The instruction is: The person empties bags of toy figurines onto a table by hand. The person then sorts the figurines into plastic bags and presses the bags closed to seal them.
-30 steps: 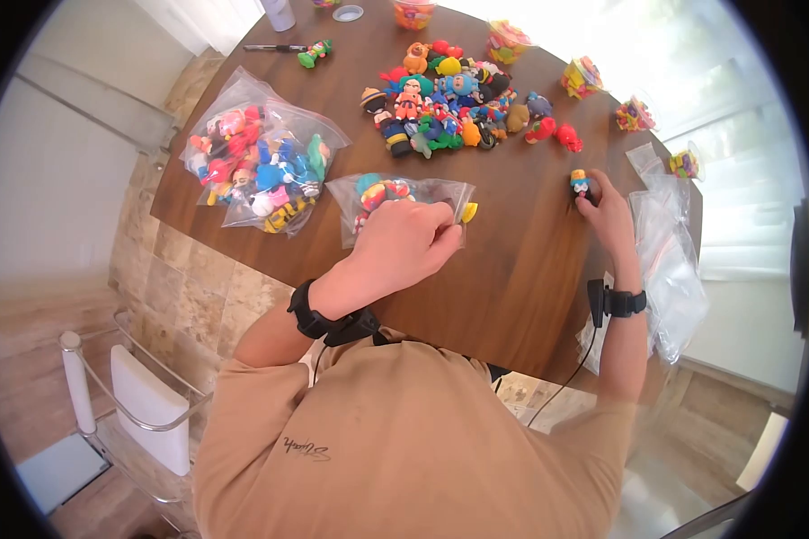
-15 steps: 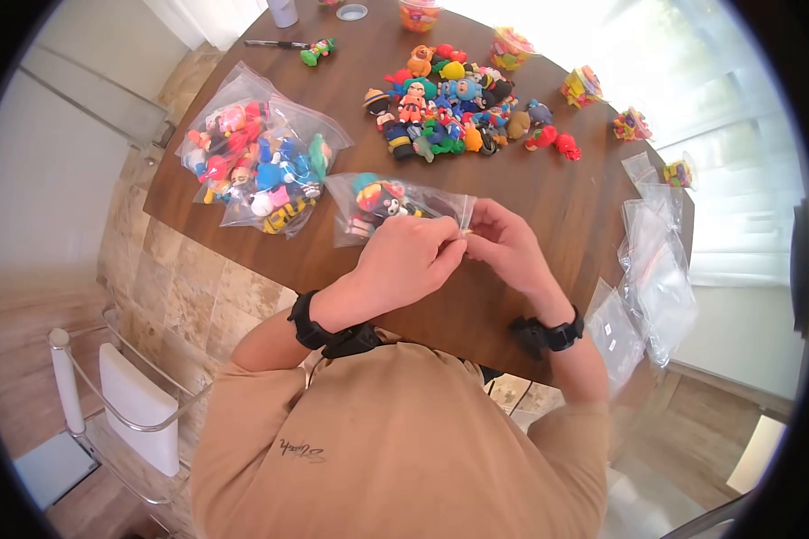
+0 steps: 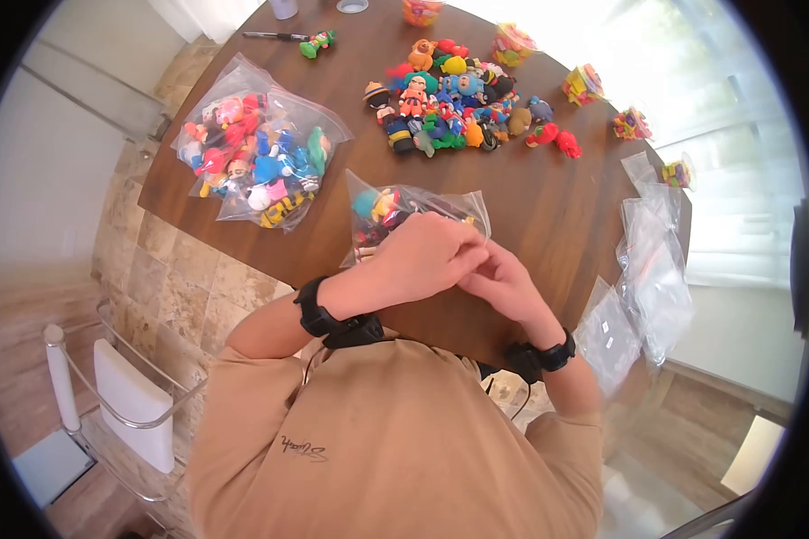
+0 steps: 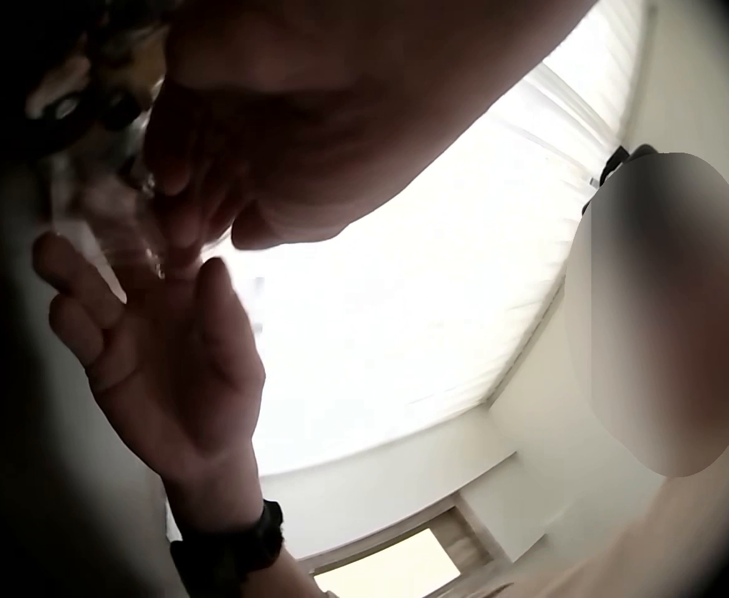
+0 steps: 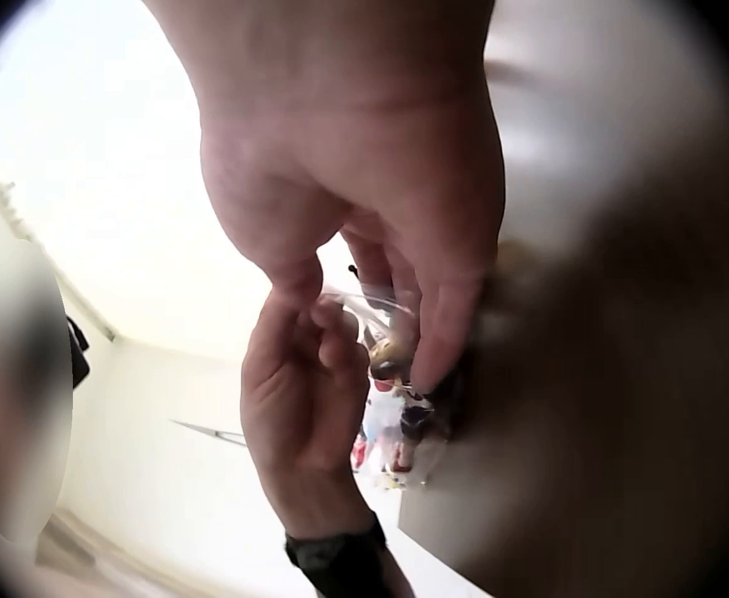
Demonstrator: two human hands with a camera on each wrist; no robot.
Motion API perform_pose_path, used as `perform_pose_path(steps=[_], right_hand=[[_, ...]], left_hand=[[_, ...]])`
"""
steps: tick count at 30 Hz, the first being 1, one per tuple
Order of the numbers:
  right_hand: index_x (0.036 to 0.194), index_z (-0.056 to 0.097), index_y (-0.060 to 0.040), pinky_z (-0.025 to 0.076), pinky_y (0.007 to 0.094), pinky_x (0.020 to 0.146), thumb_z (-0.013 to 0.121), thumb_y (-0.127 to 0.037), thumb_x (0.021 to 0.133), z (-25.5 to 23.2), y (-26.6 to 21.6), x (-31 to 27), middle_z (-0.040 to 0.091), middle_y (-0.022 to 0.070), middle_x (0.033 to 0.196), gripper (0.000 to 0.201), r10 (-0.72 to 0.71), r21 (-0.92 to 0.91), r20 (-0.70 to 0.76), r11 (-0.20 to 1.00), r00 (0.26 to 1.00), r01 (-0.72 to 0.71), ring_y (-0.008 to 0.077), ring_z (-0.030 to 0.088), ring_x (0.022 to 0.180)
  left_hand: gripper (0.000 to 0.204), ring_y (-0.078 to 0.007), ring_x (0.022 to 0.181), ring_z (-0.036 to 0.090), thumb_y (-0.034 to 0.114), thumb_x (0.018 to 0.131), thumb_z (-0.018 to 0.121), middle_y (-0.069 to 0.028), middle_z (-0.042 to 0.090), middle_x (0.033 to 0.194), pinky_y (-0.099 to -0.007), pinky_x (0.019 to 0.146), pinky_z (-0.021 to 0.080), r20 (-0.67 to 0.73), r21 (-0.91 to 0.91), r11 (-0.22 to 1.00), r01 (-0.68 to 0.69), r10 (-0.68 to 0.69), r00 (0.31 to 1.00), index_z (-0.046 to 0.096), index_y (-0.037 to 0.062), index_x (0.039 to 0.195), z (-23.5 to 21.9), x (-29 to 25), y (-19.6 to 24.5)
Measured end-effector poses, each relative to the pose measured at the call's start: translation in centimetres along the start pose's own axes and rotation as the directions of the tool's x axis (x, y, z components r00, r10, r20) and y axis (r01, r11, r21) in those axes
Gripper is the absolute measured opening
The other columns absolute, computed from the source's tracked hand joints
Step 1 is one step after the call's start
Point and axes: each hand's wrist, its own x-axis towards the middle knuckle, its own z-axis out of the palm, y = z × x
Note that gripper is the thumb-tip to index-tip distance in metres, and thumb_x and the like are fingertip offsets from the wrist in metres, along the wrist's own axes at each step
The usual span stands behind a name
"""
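A clear zip bag [image 3: 366,235] with several small toy figures inside is near the table's front edge. My left hand [image 3: 422,255] grips its upper edge from the left, covering part of the bag in the head view. The right hand [image 3: 505,280] pinches the opening's right corner, its fingertips meeting the left hand's. In the right wrist view the clear plastic [image 5: 396,312] runs between the fingers of both hands, and figures [image 5: 402,424] show below them. Backlight darkens both hands in the left wrist view.
A fuller bag of figures [image 3: 270,162] lies to the left. Beyond is a heap of loose figures [image 3: 458,103]. Empty bags [image 3: 652,269] lie along the right edge, and tubs of colourful pieces [image 3: 584,85] line the far edge. A pen [image 3: 274,37] lies beside a green figure [image 3: 316,44].
My right hand has come from the right side, where it held a small figure, to the bag's opening; that figure no longer shows in it. Both hands have shifted the bag slightly right and tilted it.
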Motion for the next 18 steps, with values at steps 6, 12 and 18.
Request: perform_pose_path(steps=[6, 12, 18], right_hand=[[0.106, 0.067, -0.0029, 0.048, 0.0236, 0.079, 0.065, -0.016, 0.096, -1.0, 1.0, 0.1, 0.066, -0.0021, 0.092, 0.017, 0.084, -0.260, -0.043, 0.961, 0.996, -0.092, 0.0048, 0.057, 0.086], [0.098, 0.067, -0.0020, 0.047, 0.0235, 0.071, 0.065, -0.015, 0.094, -1.1, 0.5, 0.0, 0.062, -0.0038, 0.083, 0.013, 0.112, -0.300, -0.041, 0.947, 0.993, -0.119, 0.0036, 0.055, 0.078], [0.096, 0.066, -0.0008, 0.046, 0.0235, 0.067, 0.065, -0.012, 0.093, -1.5, -0.4, -0.4, 0.060, -0.0029, 0.077, 0.012, 0.067, -0.346, -0.056, 0.934, 0.996, -0.083, 0.0039, 0.054, 0.074]], left_hand=[[0.020, -0.0281, 0.091, 0.066, 0.001, 0.086, 0.054, -0.0130, 0.069, 0.100, -0.0388, 0.080, 0.051, 0.027, 0.205, 0.948, -0.243, 0.243, 0.970, 0.067, -0.0027, 0.101, -3.9, 5.2, -1.1], [0.029, -0.0294, 0.102, 0.062, -0.007, 0.078, 0.048, -0.0139, 0.065, 0.109, -0.0385, 0.088, 0.048, 0.626, 0.023, 0.973, -0.229, 0.164, 0.763, 0.066, -0.0019, 0.100, -2.7, 7.8, -3.9], [0.012, -0.0272, 0.072, 0.065, 0.001, 0.075, 0.055, -0.0132, 0.066, 0.078, -0.0386, 0.064, 0.050, 0.652, 0.166, 0.974, -0.156, 0.010, 0.758, 0.065, -0.0011, 0.082, -3.5, 9.6, -4.5]])
